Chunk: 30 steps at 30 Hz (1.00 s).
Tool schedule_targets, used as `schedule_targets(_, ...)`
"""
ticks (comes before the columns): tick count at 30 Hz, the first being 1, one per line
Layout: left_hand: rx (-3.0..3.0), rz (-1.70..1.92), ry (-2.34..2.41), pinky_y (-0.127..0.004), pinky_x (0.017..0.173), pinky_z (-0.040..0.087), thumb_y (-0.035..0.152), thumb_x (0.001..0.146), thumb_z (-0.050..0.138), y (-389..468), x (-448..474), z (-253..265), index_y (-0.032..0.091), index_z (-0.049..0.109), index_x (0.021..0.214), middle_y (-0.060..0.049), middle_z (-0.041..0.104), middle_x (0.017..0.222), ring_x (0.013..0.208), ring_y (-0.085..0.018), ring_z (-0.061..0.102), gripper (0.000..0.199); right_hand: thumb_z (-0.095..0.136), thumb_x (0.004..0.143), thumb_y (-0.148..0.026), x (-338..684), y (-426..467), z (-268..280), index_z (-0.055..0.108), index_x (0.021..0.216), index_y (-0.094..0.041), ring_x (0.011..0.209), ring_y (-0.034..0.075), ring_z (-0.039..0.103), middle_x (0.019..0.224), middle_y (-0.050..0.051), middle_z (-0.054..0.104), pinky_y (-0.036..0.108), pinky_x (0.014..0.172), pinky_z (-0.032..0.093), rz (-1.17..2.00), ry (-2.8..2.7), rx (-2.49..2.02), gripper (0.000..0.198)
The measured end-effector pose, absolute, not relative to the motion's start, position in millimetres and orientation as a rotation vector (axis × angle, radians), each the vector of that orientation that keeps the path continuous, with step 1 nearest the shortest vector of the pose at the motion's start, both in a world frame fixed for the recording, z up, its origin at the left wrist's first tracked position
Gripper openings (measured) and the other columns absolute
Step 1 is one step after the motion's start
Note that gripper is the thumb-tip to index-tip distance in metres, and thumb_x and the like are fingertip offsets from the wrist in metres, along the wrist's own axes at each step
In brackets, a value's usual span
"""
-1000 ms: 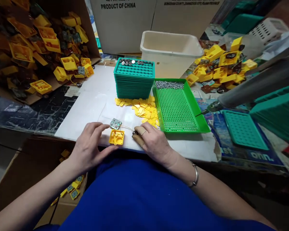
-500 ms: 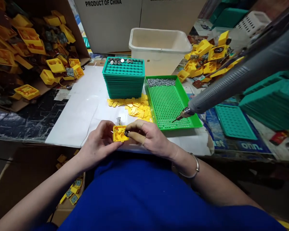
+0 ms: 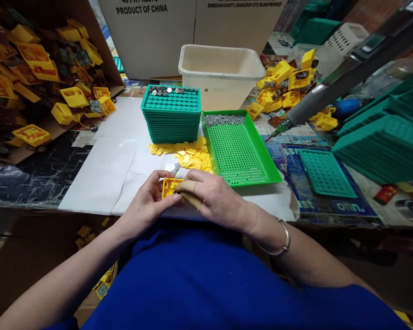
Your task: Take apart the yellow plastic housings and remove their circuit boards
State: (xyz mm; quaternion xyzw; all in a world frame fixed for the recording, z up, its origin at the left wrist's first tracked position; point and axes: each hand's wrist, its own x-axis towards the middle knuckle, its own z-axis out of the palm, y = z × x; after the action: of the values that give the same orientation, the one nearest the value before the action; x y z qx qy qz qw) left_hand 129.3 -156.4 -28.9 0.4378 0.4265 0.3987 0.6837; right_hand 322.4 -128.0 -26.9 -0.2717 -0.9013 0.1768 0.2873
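Note:
My left hand [image 3: 150, 198] is closed around a small open yellow plastic housing [image 3: 168, 184], fingers behind it and thumb along its near edge. A grey piece [image 3: 175, 168] on a thin wire sticks up past the housing's far side. My right hand [image 3: 211, 195], with tan finger covers on its thumb and forefinger, presses its fingertips into the right half of the housing. A small dark part shows at those fingertips, mostly hidden by them. Beyond the hands lies a heap of flat yellow pieces [image 3: 196, 158].
A stack of teal trays [image 3: 172, 121] with metal button cells on top stands beyond. Right of it are a green tray [image 3: 273, 172] of screws and a hanging electric screwdriver [image 3: 306, 103]. A white bin [image 3: 223, 87] and a carton of yellow housings [image 3: 34, 135] stand farther out.
My right hand has moved slightly left, carrying the dark round part down into the housing. The grey piece has swung right. The screwdriver has swung away from the green tray.

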Motion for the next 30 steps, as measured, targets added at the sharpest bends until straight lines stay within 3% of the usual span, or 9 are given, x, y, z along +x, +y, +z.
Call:
schedule_targets(3,0.876,0.961,0.986,-0.024,0.068,0.057,0.019,0.076,0.078,-154.5,128.7,-26.3,0.022,0.055,0.106,0.002,0.069,0.089,0.075,-0.013,0.069,0.039,0.048,0.096,-0.015,325.4,-129.8,-36.8,0.067,0.108,-0.016,0.083,0.012,0.062,0.09,0.006,0.064,0.024,0.072,0.055,0.545,-2.212,-0.613,0.022)
schedule_targets(6,0.771,0.948,0.963,-0.019,0.058,0.055,0.015,0.074,0.078,-154.7,125.8,-20.0,0.021,0.057,0.104,-0.001,0.072,0.084,0.073,-0.016,0.071,0.037,0.052,0.094,-0.013,326.2,-129.0,-48.2,0.06,0.119,-0.017,0.104,0.015,0.064,0.107,0.008,0.067,0.032,0.089,0.058,0.365,-2.064,-0.577,0.027)
schedule_targets(9,0.692,0.818,0.822,-0.016,0.051,0.053,0.013,0.074,0.076,-155.6,122.6,-15.4,0.021,0.06,0.103,-0.003,0.073,0.08,0.067,-0.017,0.073,0.034,0.055,0.093,-0.017,323.6,-126.0,-54.2,0.054,0.127,-0.016,0.134,0.025,0.048,0.125,0.013,0.063,0.048,0.105,0.052,0.069,-2.127,-0.506,0.034)
schedule_targets(11,0.649,0.674,0.709,-0.016,0.047,0.053,0.017,0.074,0.075,-156.0,120.1,-13.9,0.021,0.062,0.104,-0.004,0.074,0.079,0.062,-0.018,0.073,0.032,0.056,0.093,-0.02,322.0,-124.3,-54.4,0.053,0.127,-0.014,0.139,0.028,0.043,0.125,0.013,0.063,0.05,0.107,0.05,-0.054,-2.173,-0.442,0.034)
schedule_targets(15,0.598,0.569,0.627,-0.015,0.049,0.054,0.019,0.076,0.074,-156.6,115.5,-12.3,0.022,0.063,0.104,-0.004,0.075,0.078,0.058,-0.016,0.072,0.031,0.051,0.094,-0.014,324.7,-124.6,-50.4,0.053,0.125,-0.012,0.128,0.022,0.055,0.121,0.014,0.063,0.039,0.1,0.057,-0.102,-2.169,-0.362,0.031)
schedule_targets(19,0.701,0.613,0.745,-0.018,0.054,0.056,0.018,0.079,0.072,-159.1,116.1,-14.7,0.023,0.061,0.103,-0.001,0.071,0.079,0.064,-0.015,0.072,0.028,0.045,0.095,-0.014,330.9,-126.2,-48.1,0.051,0.125,-0.014,0.098,0.015,0.068,0.106,0.011,0.067,0.027,0.077,0.062,-0.027,-2.202,-0.404,0.031)
schedule_targets(24,0.927,0.779,0.956,-0.023,0.071,0.058,0.021,0.082,0.073,-163.4,128.5,-19.7,0.022,0.061,0.103,0.0,0.068,0.087,0.08,-0.013,0.066,0.024,0.054,0.091,-0.012,329.4,-131.1,-49.1,0.053,0.116,-0.017,0.081,0.009,0.071,0.087,0.003,0.073,0.019,0.069,0.058,0.192,-2.071,-0.443,0.026)
schedule_targets(30,0.909,0.808,0.832,-0.026,0.079,0.054,0.02,0.083,0.072,-163.2,132.9,-19.8,0.023,0.063,0.109,-0.001,0.069,0.093,0.086,-0.015,0.067,0.027,0.06,0.087,-0.012,325.2,-144.7,-48.8,0.055,0.115,-0.018,0.067,0.01,0.069,0.079,0.001,0.073,0.02,0.062,0.056,0.332,-2.011,-0.492,0.029)
